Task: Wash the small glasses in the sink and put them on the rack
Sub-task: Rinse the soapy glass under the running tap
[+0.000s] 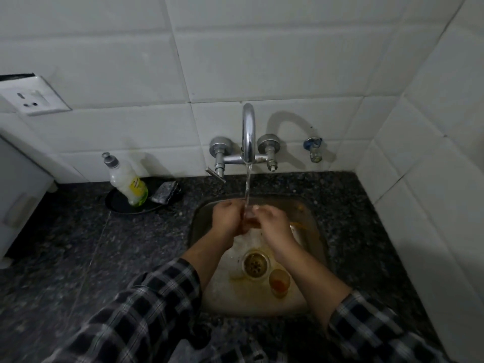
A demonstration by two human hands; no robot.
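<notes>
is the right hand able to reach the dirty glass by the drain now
Likely yes once freed: the right hand holds a wet glass under the tap; nothing covers the dirty glass.

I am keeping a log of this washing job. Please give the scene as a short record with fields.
left hand: grips a small glass under the water
right hand: holds the same glass from the other side
tap: running, the stream falls on that glass
second glass: upright in the sink by the drain, orange residue inside
counter: soap bottle and sponge on a dark plate, left of the sink
rack: not in view
</notes>
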